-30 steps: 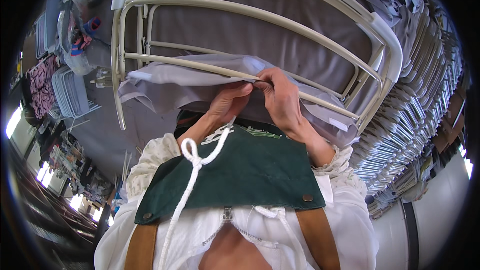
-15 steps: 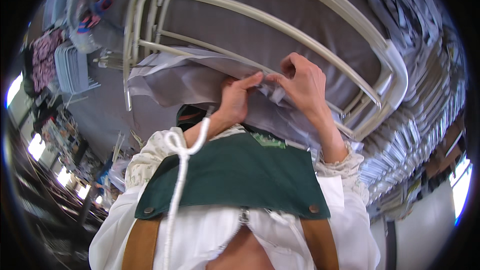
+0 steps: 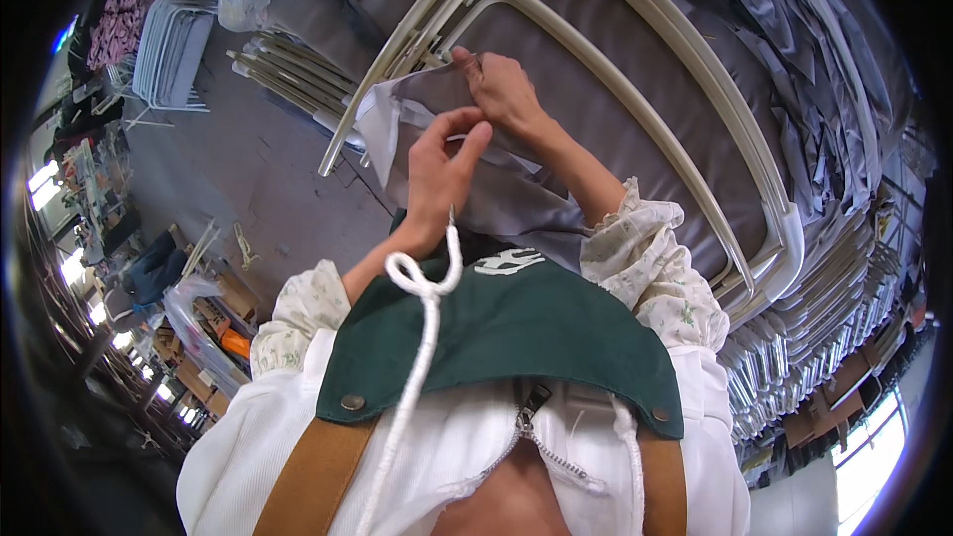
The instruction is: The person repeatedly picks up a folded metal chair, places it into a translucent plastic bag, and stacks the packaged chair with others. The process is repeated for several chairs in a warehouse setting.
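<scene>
Grey fabric (image 3: 526, 203) hangs over the near side of a folding frame of cream metal tubes (image 3: 615, 89), with a paler corner (image 3: 375, 124) on the left. My right hand (image 3: 504, 91) reaches across to the frame's left part. Its thumb and forefinger are closed at the fabric's upper edge, and the other fingers are bent. Just nearer and to the left, my left hand (image 3: 435, 179) is raised in front of the fabric. Its fingers are curved, with a gap between thumb and forefinger and nothing visible in it.
Many folded metal frames with grey fabric (image 3: 794, 328) are stacked along the right. More tubes (image 3: 298, 79) lie beyond the frame's left end. A folded pale chair (image 3: 174, 50) and pink patterned fabric (image 3: 134, 0) stand at the far left. Plastic bags and cardboard (image 3: 233, 293) are at left.
Both hands have moved along the fabric to the left, the right hand farther and now beyond the left. The view has turned, and the frame sits tilted differently.
</scene>
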`<state>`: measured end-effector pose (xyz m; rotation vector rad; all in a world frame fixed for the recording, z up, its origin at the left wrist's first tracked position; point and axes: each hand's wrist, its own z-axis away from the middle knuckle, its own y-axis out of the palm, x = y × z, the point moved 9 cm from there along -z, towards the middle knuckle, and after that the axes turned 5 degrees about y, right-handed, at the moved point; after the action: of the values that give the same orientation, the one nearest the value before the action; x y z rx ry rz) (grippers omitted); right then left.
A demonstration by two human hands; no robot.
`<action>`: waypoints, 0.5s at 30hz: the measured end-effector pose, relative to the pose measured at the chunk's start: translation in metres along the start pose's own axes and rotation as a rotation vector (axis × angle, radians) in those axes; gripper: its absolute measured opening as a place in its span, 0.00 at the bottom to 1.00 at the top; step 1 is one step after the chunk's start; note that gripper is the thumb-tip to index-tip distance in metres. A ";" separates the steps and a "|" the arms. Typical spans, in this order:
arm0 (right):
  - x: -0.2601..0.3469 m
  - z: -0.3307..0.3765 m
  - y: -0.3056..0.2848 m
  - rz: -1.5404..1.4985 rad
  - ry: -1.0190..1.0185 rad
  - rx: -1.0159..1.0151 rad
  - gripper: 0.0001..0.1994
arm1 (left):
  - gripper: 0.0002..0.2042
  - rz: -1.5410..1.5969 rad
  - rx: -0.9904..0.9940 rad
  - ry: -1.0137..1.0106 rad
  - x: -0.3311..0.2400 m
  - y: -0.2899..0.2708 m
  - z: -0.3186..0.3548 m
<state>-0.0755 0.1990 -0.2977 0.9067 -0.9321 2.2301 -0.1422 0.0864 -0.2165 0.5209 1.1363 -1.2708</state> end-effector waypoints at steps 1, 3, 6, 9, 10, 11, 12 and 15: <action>0.001 0.002 0.002 0.023 -0.001 0.002 0.32 | 0.16 0.059 -0.055 -0.034 0.011 -0.007 -0.004; 0.006 -0.002 0.008 0.068 0.002 0.015 0.36 | 0.17 0.172 -0.167 -0.113 0.040 -0.018 -0.018; 0.005 0.011 -0.002 0.032 -0.011 -0.139 0.27 | 0.19 0.588 -0.090 -0.323 0.064 -0.006 -0.050; 0.003 0.045 -0.020 -0.143 -0.002 -0.229 0.11 | 0.17 1.057 0.043 -0.425 0.090 0.010 -0.072; 0.000 0.057 -0.026 -0.211 -0.020 -0.266 0.08 | 0.17 1.216 0.062 -0.449 0.086 0.013 -0.073; -0.002 0.067 -0.028 -0.280 -0.041 -0.294 0.06 | 0.17 1.374 0.069 -0.469 0.079 0.015 -0.072; -0.003 0.074 -0.028 -0.287 -0.095 -0.349 0.06 | 0.15 1.313 0.059 -0.478 0.065 0.018 -0.066; 0.010 0.082 -0.030 -0.198 -0.218 -0.411 0.07 | 0.17 1.184 0.295 -0.310 0.054 0.022 -0.055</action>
<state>-0.0309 0.1572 -0.2348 1.0058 -1.2810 1.7104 -0.1483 0.1130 -0.2924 0.9767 0.2254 -0.4245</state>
